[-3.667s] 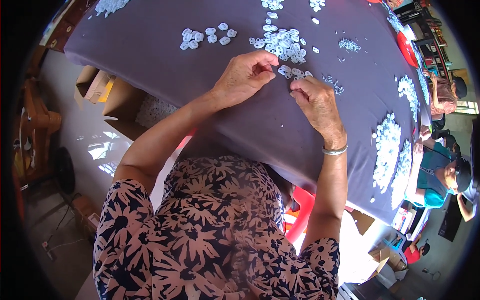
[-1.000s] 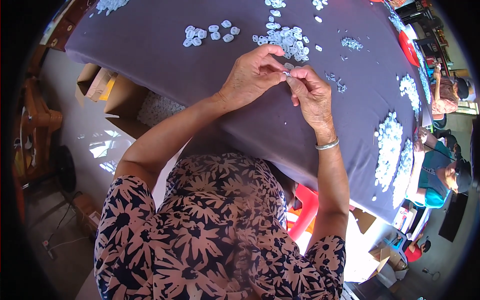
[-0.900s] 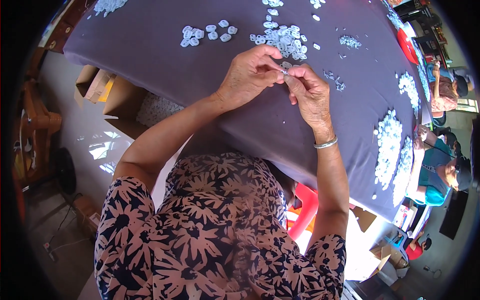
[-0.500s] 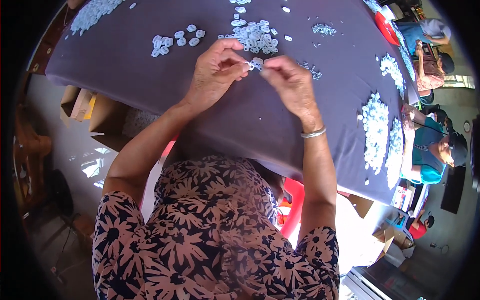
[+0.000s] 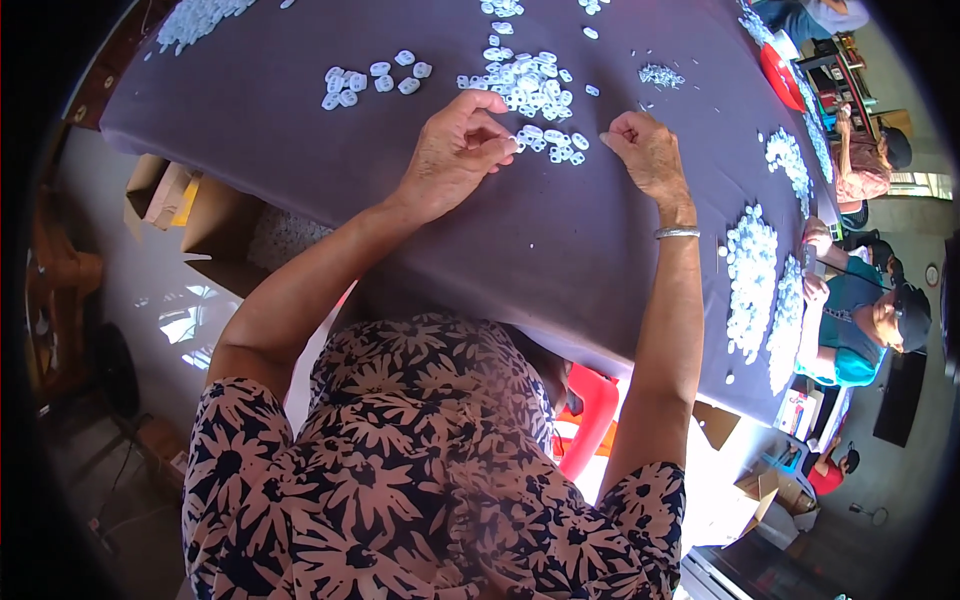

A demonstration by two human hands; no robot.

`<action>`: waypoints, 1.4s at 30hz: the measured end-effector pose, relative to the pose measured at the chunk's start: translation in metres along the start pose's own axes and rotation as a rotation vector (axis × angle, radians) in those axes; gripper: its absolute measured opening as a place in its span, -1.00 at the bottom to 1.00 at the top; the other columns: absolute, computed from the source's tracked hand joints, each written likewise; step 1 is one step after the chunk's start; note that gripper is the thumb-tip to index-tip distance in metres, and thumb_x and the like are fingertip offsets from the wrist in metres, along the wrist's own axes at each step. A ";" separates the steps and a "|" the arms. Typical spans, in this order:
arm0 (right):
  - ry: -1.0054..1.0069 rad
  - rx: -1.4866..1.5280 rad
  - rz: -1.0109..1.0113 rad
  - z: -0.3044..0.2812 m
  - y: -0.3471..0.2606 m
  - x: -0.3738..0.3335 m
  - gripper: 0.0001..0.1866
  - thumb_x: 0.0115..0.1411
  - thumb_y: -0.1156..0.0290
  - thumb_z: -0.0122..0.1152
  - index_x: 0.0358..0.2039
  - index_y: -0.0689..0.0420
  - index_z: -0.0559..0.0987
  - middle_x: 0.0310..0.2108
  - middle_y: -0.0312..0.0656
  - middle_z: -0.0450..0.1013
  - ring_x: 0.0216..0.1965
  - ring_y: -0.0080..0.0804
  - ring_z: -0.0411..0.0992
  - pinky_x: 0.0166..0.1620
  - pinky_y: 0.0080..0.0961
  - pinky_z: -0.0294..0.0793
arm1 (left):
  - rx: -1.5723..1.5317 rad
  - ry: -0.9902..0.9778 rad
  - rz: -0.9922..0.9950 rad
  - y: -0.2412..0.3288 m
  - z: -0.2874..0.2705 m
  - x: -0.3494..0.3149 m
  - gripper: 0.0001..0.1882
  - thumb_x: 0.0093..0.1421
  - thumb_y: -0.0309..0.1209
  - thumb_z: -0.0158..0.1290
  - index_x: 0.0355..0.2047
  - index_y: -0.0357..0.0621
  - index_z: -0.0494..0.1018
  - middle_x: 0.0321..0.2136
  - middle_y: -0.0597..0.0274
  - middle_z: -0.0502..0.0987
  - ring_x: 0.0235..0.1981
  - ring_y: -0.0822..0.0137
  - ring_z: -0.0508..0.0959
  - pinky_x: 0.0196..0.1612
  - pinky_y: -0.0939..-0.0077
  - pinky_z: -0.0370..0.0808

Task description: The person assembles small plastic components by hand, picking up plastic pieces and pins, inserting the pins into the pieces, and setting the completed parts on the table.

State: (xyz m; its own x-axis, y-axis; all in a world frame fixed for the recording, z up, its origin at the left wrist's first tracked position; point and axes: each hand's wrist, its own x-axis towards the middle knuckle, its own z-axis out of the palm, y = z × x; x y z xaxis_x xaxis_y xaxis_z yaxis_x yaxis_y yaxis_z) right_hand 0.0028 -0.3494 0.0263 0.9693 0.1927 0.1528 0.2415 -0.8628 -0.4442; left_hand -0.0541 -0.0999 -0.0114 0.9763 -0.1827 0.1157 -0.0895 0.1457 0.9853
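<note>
Between thumb and forefinger, my left hand (image 5: 462,148) pinches a small white plastic piece (image 5: 518,143). Just right of it lies a small group of similar pieces (image 5: 556,143), rounded with dark holes. My right hand (image 5: 648,152), with a silver bangle at its wrist, is lowered to the cloth farther right. Its thumb and forefinger are drawn together; whatever is between them is too small to make out. A heap of white pieces (image 5: 535,85) lies beyond my left fingertips. Past my right hand is a scatter of tiny metal pins or screws (image 5: 661,75).
A dark cloth covers the table (image 5: 480,240). More white pieces lie in a cluster (image 5: 345,85) at the left and a long heap (image 5: 750,285) at the right. A red bowl (image 5: 780,78) stands far right. Other people sit along the right side; an open cardboard box (image 5: 215,225) is below left.
My right hand has moved right, away from my left hand, uncovering the small group of white pieces. The left hand keeps its pinch. The whole view has shifted slightly.
</note>
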 end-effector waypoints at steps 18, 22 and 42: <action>-0.072 1.064 0.005 0.038 -0.067 -0.021 -0.90 0.17 0.50 0.17 -0.31 0.22 0.54 -0.45 -0.30 0.47 -0.52 -0.70 0.31 -0.48 -0.74 0.33 | -0.073 0.003 0.028 0.005 0.002 -0.001 -0.65 0.12 -0.54 0.07 -0.09 -0.27 0.25 -0.45 0.20 0.52 -0.43 0.49 0.51 -0.40 0.60 0.44; -0.051 1.093 0.001 0.047 -0.069 -0.025 -0.91 0.17 0.48 0.18 -0.34 0.21 0.54 -0.49 -0.33 0.46 -0.55 -0.70 0.29 -0.49 -0.74 0.31 | -0.107 -0.003 0.041 0.004 0.002 -0.001 -0.65 0.11 -0.56 0.06 -0.10 -0.28 0.26 -0.45 0.20 0.51 -0.42 0.49 0.51 -0.37 0.60 0.45; -0.153 0.864 -0.046 0.046 -0.073 -0.023 -0.83 0.20 0.32 0.16 -0.42 0.16 0.51 -0.58 -0.46 0.34 -0.57 -0.75 0.25 -0.54 -0.76 0.30 | -0.022 -0.036 0.057 0.001 0.002 -0.003 -0.62 0.13 -0.55 0.09 -0.05 -0.23 0.26 -0.43 0.29 0.52 -0.39 0.55 0.48 -0.36 0.64 0.45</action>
State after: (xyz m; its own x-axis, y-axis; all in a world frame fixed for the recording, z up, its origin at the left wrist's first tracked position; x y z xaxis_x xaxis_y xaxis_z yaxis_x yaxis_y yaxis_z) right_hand -0.0353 -0.2697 0.0145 0.9383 0.3328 0.0941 0.1706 -0.2087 -0.9630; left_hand -0.0576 -0.1015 -0.0101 0.9620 -0.2087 0.1762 -0.1397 0.1784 0.9740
